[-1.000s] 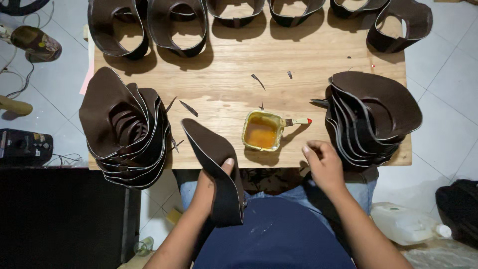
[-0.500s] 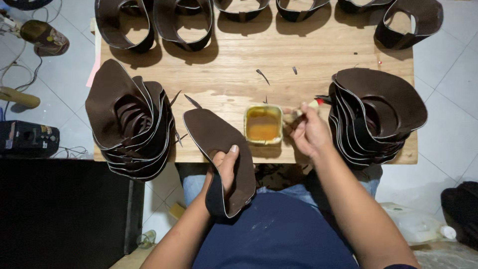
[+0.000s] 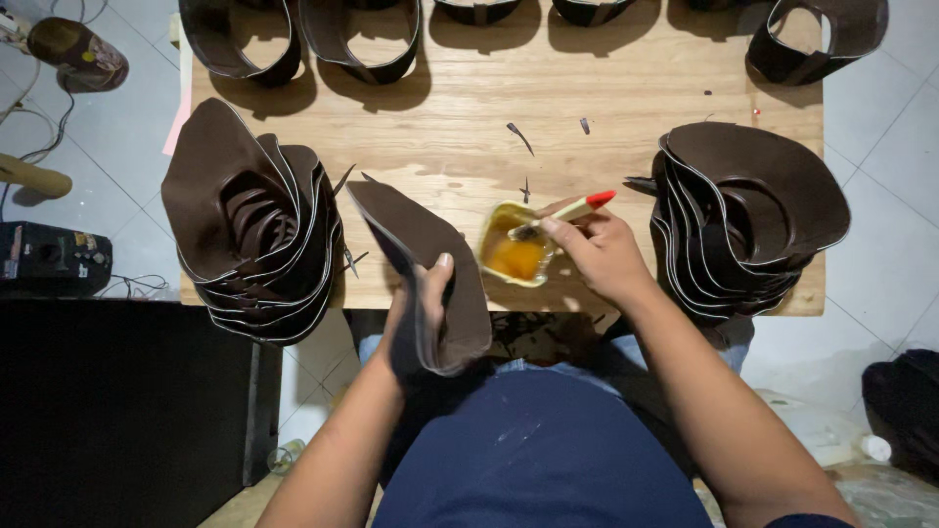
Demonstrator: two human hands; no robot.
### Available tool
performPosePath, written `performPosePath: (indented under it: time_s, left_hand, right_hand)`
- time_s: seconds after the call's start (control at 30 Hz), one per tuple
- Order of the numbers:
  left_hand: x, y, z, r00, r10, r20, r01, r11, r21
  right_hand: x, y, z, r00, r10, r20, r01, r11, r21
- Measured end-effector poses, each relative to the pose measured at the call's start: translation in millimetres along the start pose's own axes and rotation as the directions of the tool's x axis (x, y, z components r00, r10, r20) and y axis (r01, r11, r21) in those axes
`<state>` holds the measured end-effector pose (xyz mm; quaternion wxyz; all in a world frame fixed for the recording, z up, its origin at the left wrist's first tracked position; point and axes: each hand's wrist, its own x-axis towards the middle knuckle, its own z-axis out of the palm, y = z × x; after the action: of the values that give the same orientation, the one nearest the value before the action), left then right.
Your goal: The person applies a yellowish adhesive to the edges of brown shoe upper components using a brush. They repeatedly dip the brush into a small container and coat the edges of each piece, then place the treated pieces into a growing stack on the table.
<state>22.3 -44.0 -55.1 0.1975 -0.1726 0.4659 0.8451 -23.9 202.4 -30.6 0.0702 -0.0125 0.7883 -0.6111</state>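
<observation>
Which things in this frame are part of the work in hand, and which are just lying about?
In use:
- left hand holding a brown leather piece
- right hand holding a red-tipped brush, bristles in the yellow glue tin
- stacks of like pieces at left and right

Lying about:
- leather scraps
- dark box and shoe on the floor

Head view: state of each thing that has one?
Left hand: gripping a dark brown leather piece.
Right hand: holding a red-tipped brush, bristles in the pot.
Glue pot: open, amber liquid inside.
Left leather stack: nested, untouched.
Right leather stack: nested, untouched.
</observation>
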Motion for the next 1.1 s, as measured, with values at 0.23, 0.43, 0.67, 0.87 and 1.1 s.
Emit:
performPosePath:
  time_s: [0.23, 0.43, 0.67, 0.87, 1.1]
  left_hand:
    - [33, -23, -7, 0.964, -0.042, 0.263, 0.101, 0.972, -0.214]
    - [35, -44, 0, 0.948, 0.079, 0.309, 0.079, 0.880, -0.468]
    - [42, -42, -2, 0.923, 0.086, 0.375, 0.132, 0.845, -0.518]
    - [42, -43, -3, 0.974, 0.099, 0.203, -0.022, 0.937, -0.349]
    - [2, -1, 10, 0.890, 0.456, 0.020, -0.390, 0.738, 0.551]
  right_hand:
    - [2, 5, -7, 0.987, -0.071, -0.146, 0.106, 0.962, 0.251]
    - [-2, 8, -7, 0.969, -0.241, -0.060, 0.226, 0.956, -0.188]
    - [6, 13, 0, 0.918, -0.396, 0.024, 0.334, 0.738, -0.586]
    - [7, 2, -1, 0.906, -0.420, 0.046, 0.333, 0.644, -0.689]
    - [-29, -26, -18, 0.998, -0.045, -0.048, 0.020, 0.904, -0.427]
